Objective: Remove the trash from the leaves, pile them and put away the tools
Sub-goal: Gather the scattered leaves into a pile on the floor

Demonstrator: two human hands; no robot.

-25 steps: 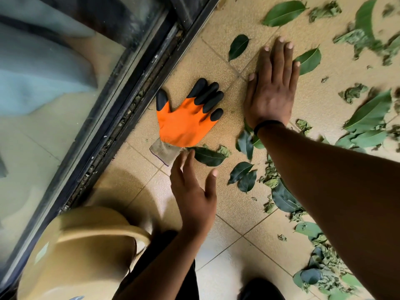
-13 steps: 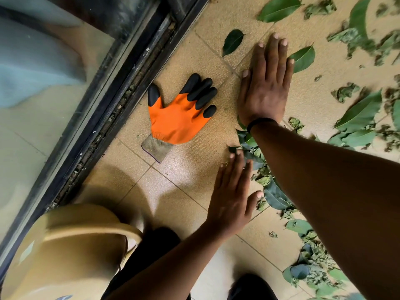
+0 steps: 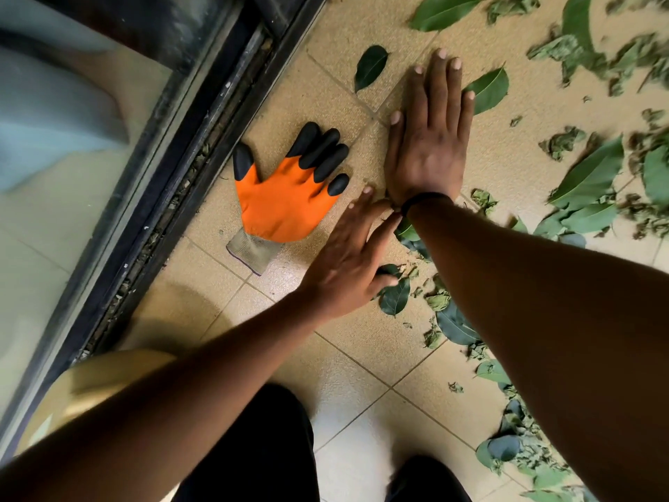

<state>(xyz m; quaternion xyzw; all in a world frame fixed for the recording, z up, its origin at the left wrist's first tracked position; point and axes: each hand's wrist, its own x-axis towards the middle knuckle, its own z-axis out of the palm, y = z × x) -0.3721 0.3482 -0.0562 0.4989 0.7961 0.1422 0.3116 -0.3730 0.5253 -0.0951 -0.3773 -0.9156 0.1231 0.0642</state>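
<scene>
An orange glove [image 3: 286,204] with black fingertips lies flat on the tan tiled floor beside the door track. My right hand [image 3: 427,139] lies flat on the tiles just right of it, fingers straight, its little finger touching a green leaf [image 3: 487,90]. My left hand [image 3: 353,255] reaches in with straight fingers, its tips near my right wrist, over a few dark leaves [image 3: 396,298]. Green leaves and crumpled bits [image 3: 593,175] are scattered to the right.
A black sliding-door track [image 3: 173,197] with glass runs diagonally on the left. A tan bucket-like container [image 3: 90,385] sits at lower left under my left arm. More leaves [image 3: 503,451] trail down the right side. My dark trousers and shoe show at the bottom.
My left hand has swept right and forward from near the glove's cuff to beside my right wrist, pushing leaves right. My right hand has stayed flat.
</scene>
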